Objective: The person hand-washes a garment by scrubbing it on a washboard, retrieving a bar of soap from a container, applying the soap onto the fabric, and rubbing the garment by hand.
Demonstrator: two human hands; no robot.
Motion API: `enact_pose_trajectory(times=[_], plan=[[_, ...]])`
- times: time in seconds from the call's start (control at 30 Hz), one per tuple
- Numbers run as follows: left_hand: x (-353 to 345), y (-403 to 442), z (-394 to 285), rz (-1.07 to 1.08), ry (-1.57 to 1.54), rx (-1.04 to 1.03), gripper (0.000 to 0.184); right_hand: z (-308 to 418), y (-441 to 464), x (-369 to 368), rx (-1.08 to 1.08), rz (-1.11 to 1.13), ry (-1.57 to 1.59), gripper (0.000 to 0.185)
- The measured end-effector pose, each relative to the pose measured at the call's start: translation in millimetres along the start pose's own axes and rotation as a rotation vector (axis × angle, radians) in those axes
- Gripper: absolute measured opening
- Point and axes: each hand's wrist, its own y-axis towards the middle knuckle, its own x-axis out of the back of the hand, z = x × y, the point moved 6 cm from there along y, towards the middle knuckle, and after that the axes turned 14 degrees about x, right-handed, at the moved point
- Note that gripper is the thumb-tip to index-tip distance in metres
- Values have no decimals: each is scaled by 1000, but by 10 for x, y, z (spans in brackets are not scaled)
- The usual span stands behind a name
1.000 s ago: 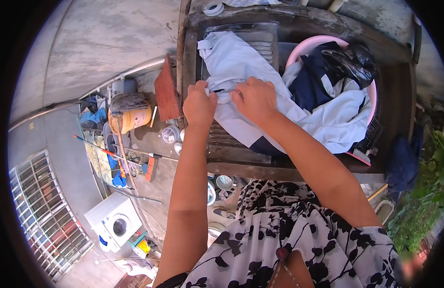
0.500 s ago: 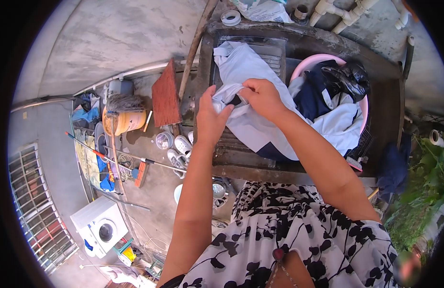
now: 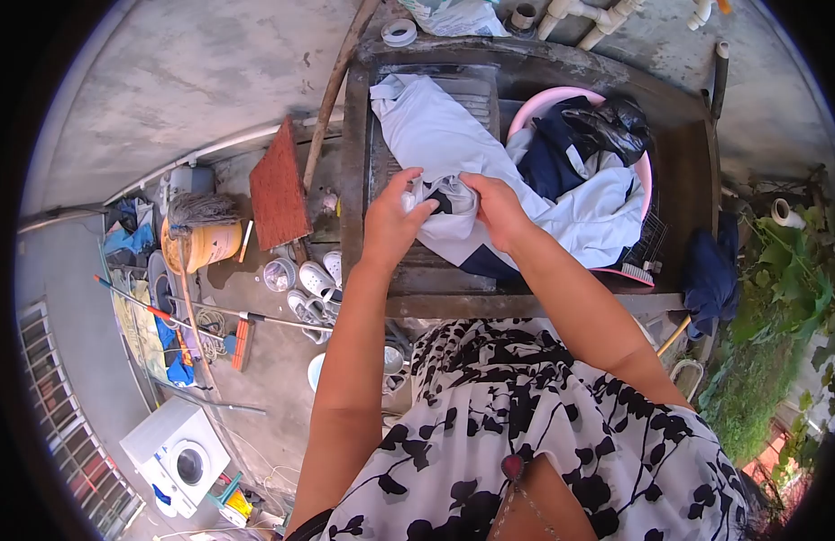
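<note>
A white garment with a navy patch [image 3: 445, 126] lies across the ribbed washboard part of a dark stone sink [image 3: 517, 305]. My left hand [image 3: 392, 221] grips a bunched part of the cloth at its left edge, thumb and fingers pinched on it. From the right, my right hand [image 3: 500, 212] holds the same bunch with thumb and curled fingers. Between both hands the cloth forms a rounded opening with something dark inside. The garment's lower end trails rightward toward a pink basin [image 3: 536, 104] piled with navy and white clothes.
A scrub brush [image 3: 629, 274] lies by the sink's front edge, below the basin. A tape roll [image 3: 399, 33] sits on the back rim. White shoes [image 3: 318, 279], a yellow bucket [image 3: 215, 243] and a red board [image 3: 279, 191] stand left. Dark cloth [image 3: 711, 279] hangs at right.
My hands have gathered the cloth into a rounder bunch, and my right hand has turned from pinching on top to holding its right side. The whole view has shifted slightly.
</note>
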Motion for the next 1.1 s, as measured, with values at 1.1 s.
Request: enact_pose_trajectory(times=[1.1], plan=[[-743,303,-40,-208,698,-37,16,-324,348,384,6,251,-314,15]])
